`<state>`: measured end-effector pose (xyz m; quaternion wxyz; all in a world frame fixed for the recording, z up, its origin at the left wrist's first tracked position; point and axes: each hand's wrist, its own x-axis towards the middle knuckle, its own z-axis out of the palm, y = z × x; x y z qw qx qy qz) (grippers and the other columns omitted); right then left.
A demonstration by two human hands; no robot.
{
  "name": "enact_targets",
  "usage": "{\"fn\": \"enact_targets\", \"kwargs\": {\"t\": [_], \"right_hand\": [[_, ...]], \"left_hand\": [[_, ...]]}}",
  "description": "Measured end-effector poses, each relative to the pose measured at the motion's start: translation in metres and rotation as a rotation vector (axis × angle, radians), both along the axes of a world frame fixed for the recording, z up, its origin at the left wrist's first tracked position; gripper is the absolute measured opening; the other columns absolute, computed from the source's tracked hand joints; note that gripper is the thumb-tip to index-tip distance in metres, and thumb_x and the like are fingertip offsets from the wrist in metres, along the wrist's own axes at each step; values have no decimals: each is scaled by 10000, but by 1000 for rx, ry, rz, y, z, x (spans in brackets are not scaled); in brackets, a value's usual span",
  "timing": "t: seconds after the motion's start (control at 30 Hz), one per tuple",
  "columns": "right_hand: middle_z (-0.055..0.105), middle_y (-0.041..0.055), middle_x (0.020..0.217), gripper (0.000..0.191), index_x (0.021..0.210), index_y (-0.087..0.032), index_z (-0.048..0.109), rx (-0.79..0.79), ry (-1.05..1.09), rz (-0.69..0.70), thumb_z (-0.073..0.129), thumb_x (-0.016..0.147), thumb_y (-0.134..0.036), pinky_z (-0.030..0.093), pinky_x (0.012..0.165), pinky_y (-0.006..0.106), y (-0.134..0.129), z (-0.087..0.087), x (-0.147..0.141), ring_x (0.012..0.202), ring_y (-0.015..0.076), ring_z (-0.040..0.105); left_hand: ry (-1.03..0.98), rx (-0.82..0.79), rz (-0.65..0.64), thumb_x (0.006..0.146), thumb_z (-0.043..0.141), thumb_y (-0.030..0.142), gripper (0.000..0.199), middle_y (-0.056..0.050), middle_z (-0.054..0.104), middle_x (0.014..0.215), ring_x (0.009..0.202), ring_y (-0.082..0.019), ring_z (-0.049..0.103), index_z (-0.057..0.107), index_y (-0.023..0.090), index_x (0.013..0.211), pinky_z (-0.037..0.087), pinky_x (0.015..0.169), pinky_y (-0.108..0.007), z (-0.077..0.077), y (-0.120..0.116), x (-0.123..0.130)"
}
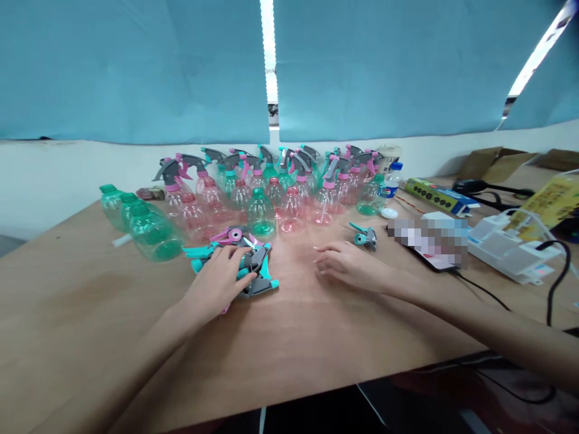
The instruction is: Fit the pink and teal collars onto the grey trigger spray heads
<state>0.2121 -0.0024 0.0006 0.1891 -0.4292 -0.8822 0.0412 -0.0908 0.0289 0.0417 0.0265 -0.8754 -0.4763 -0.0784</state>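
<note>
While the left hand (219, 274) covers trigger-sprayer heads (260, 258), grip unclear, the right hand (347, 265) is loosely extended over the tabletop (289, 343).

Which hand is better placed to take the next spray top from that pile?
Probably the left hand: it is on the pile of grey, teal and pink plastic spray heads. The right hand is apart from that pile, nearer the lone teal-and-grey plastic spray head.

1 head-worn camera looks forward and down from close above the 2 hands (217, 272) and table (289, 343).
</note>
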Motion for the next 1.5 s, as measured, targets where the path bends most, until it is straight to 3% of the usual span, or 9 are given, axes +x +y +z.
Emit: {"fn": "enact_targets", "kwargs": {"t": [0.17,0.53,0.73,0.9,1.0,1.1,1.33,1.5], "right_hand": [[615,85,1186,161,977,-213,654,-30,25,8,516,895,-209,448,936,442,-5,-1,-1,1115,228,562],[643,66,1074,146,972,-216,633,-66,74,-2,502,914,-243,450,903,419,-16,-3,14,1069,216,577],[649,54,1065,160,981,-226,634,-78,67,-11,493,905,-216,469,896,401,-23,0,32,1056,211,579],[616,66,1169,328,1166,-242,524,-71,189,-154,580,858,-337,469,920,428,-34,3,41,1087,238,573],[594,77,1205,418,1203,-242,472,-73,249,-156,606,837,-394,466,927,428,-43,6,40,1107,245,563],[590,83,1190,437,1204,-238,473,-89,247,-113,614,830,-414,468,917,421,-43,8,36,1097,243,558],[586,111,1173,508,1174,-216,531,16,319,22,674,761,-475,470,928,415,-4,-12,19,1108,250,548],[573,102,1195,444,1187,-233,541,-16,402,9,641,805,-437,467,943,421,5,-25,13,1121,242,542]], "left_hand": [[7,-83,34,818,546,395,404,-117,565,1166,1037,-305,563,540,188,1165,471,769,-367,4,9,4],[-115,-41,46,789,588,395,254,-60,599,987,816,-238,595,613,209,960,441,708,-341,20,9,13],[-348,74,-44,776,644,369,244,-34,565,966,810,-202,579,610,219,965,445,688,-306,27,2,48],[-499,-116,-195,791,641,259,169,-12,521,1033,592,-95,540,583,213,943,468,641,-287,0,-5,95],[-532,-184,-230,787,641,241,137,-10,539,956,780,-172,570,583,213,908,464,712,-317,-24,-11,118],[-572,-252,-219,808,618,249,129,-5,524,936,784,-167,562,552,201,908,467,702,-309,-42,-17,129],[-607,-261,-202,835,577,201,145,-28,516,981,826,-177,561,534,198,973,477,739,-337,-50,-18,124],[-690,-304,-201,806,581,144,228,-8,504,1006,728,-125,588,506,215,1009,511,640,-279,-55,-10,119]]}}
